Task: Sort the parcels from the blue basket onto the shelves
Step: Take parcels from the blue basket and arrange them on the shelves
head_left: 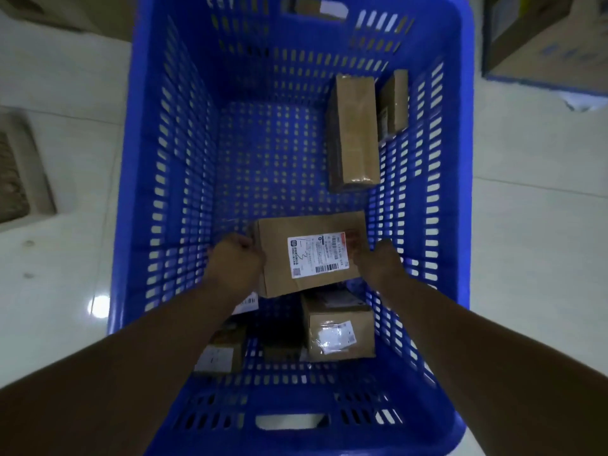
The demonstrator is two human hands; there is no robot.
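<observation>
Parcel (309, 255) | left hand (235, 258), right hand (378, 260) grip side edges | basket (184, 179) wall close right

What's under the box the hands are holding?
Under the held box, gripped by left hand and right hand, a smaller labelled box pokes out, plus a white label. Anything further under it is covered.

I see a glossy pale tiled floor (65, 93), with a round white spot of glare (99, 304) reflected on it at lower left. A large brown cardboard carton with blue printing (539, 41) stands at upper right and a plain brown cardboard carton (65, 11) at upper left. A flat, beige-edged brown object (19, 176) lies at the left edge; I can't tell what it is.
</observation>
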